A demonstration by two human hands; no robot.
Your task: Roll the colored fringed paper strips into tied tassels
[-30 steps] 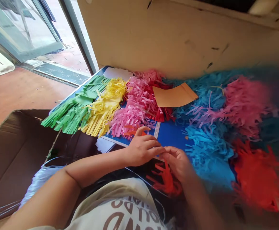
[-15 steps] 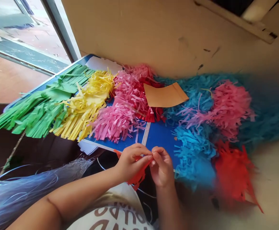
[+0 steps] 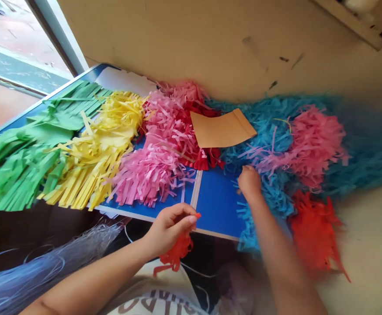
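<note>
My left hand [image 3: 171, 228] is closed in a pinch at the front of the blue table, low over my lap. A red-orange fringed paper tassel [image 3: 178, 249] hangs down beneath it, its twisted tip poking out between thumb and forefinger. My right hand [image 3: 250, 183] is reached out over the table at the edge of the blue fringed paper [image 3: 278, 192]. Its fingers are curled closed, and what they hold, if anything, is hidden. A tan paper piece [image 3: 222, 129] lies just beyond it, on top of red and blue fringe.
Green [image 3: 36, 148], yellow [image 3: 112, 144] and pink fringed paper [image 3: 151, 166] spreads across the blue table [image 3: 215, 201]. Pink [image 3: 318, 144] and red fringe [image 3: 315, 232] lie at the right. A wall [image 3: 194, 43] stands behind. Clear plastic strands [image 3: 56, 258] hang at lower left.
My right hand has parted from my left and moved forward and right to the blue fringe. My left hand keeps the red-orange tassel, slightly lower and further left. The view has shifted a little.
</note>
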